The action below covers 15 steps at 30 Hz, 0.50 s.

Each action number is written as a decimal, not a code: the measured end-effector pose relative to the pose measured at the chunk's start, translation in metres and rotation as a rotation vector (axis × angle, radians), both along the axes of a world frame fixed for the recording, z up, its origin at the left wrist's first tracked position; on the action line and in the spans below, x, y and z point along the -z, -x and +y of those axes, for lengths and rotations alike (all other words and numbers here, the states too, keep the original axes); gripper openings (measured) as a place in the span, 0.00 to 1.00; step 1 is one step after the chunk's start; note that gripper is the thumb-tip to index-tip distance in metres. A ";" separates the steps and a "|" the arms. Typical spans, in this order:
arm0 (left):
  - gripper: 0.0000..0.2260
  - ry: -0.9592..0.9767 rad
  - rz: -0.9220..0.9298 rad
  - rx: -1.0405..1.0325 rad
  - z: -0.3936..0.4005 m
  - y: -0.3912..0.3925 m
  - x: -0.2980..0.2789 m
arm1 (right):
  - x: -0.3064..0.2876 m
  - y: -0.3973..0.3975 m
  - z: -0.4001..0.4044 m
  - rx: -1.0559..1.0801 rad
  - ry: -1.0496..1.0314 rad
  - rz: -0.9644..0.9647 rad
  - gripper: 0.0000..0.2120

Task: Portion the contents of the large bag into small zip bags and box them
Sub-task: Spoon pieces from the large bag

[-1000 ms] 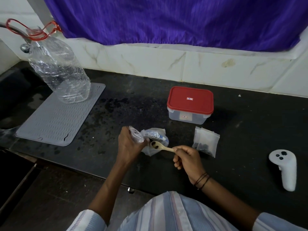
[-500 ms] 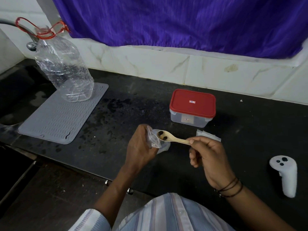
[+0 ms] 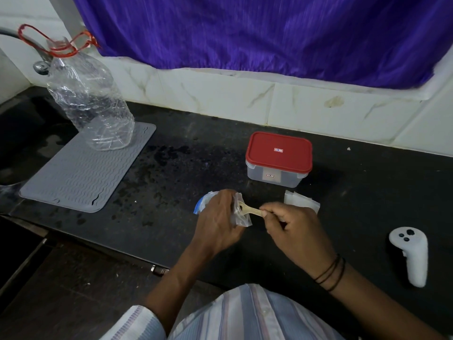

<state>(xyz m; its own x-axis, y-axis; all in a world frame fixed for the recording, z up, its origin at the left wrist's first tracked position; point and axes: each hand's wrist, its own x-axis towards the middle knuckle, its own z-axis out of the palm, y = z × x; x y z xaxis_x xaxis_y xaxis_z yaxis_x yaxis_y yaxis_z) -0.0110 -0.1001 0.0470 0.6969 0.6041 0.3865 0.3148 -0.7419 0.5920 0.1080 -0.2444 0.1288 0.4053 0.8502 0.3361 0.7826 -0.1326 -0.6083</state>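
Gripping a small zip bag (image 3: 241, 215) at centre frame, the left hand (image 3: 218, 223) is noted; a wooden spoon (image 3: 251, 210) is pinched by the right hand (image 3: 294, 231), its bowl inside the bag.

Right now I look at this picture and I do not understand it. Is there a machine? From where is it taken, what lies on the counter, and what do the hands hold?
There is no machine. A person works with two bare hands, and a camera worn on the head looks down at them. The left hand holds a small zip bag open. The right hand pinches a wooden spoon whose bowl is inside that bag. Behind the left hand lies the large bag, mostly hidden. On the black counter stand a clear box with a red lid, closed, and another small bag behind the right hand. Further left, a crumpled plastic bottle stands on a grey mat. At the right lies a white controller.
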 end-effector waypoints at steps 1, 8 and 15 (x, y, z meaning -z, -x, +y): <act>0.14 0.009 -0.015 0.016 -0.001 0.000 0.001 | 0.000 0.001 0.002 -0.046 0.005 -0.162 0.09; 0.17 0.170 -0.164 -0.034 -0.002 0.008 -0.008 | 0.012 0.007 0.008 -0.199 0.005 -0.606 0.13; 0.20 0.360 -0.185 -0.145 0.005 0.015 0.000 | 0.014 0.001 0.000 -0.045 -0.269 -0.584 0.10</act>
